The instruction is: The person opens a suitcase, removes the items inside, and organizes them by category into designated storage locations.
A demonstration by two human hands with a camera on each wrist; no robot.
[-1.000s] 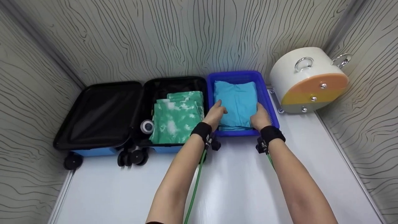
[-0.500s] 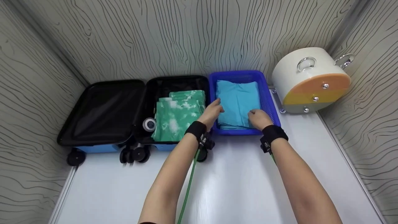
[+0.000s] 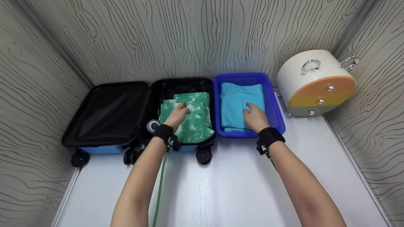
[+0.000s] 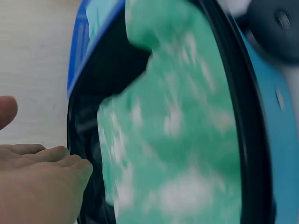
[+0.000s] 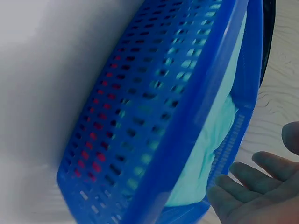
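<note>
The left hand [image 3: 177, 116] has left the blue basket [image 3: 274, 110] for the green tie-dye garment [image 3: 192, 124] beneath it in the suitcase [image 3: 143, 104], fingers relaxed. The right hand [image 3: 254, 117] lies flat on the folded turquoise garment [image 3: 235, 101], whose long axis runs away from it.

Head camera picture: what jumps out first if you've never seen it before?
Probably the open black suitcase at the left, with green-and-white folded clothes inside, under the left hand. Right beside it, the bright blue basket holds a folded turquoise cloth, where the right hand rests.
</note>
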